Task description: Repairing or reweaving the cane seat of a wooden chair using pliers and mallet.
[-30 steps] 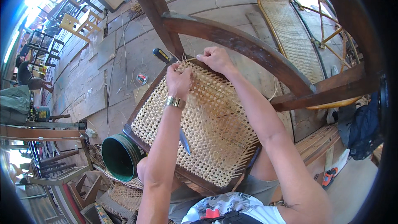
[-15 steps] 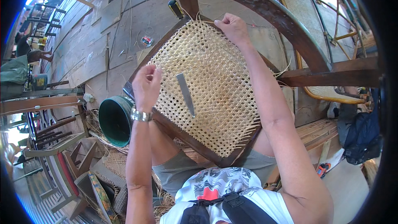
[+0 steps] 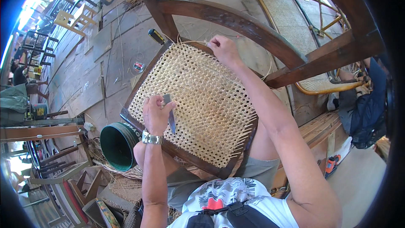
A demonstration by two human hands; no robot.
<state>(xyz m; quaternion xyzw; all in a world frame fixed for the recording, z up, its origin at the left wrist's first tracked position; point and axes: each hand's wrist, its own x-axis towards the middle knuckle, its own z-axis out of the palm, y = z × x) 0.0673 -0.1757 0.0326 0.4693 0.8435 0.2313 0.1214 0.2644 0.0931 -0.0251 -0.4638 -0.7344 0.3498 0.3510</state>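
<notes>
A woven cane seat (image 3: pixel 198 101) in a dark wooden chair frame (image 3: pixel 192 166) lies tilted in front of me, over my knees. My left hand (image 3: pixel 155 116), a metal watch at its wrist, is closed at the seat's left part, thumb and fingers around the upper part of a flat grey knife blade (image 3: pixel 171 122). At the far edge, my right hand (image 3: pixel 223 50) pinches a thin cane strand (image 3: pixel 194 41) that runs left toward the far corner. Its fingertips are partly hidden. Loose cane ends stick out along the seat's near right edge.
Beside my left knee stands a dark green bucket (image 3: pixel 120 145). A yellow-and-black handled tool (image 3: pixel 156 36) is at the far corner. The chair's curved rail (image 3: pixel 236 21) arches beyond the seat. At right stands another cane-panelled piece (image 3: pixel 291 29); wooden chairs (image 3: pixel 76 19) stand far left.
My left hand has come down and right onto the knife blade, which has turned slightly. The seat appears lower and farther left in view. My right hand stays at the far edge.
</notes>
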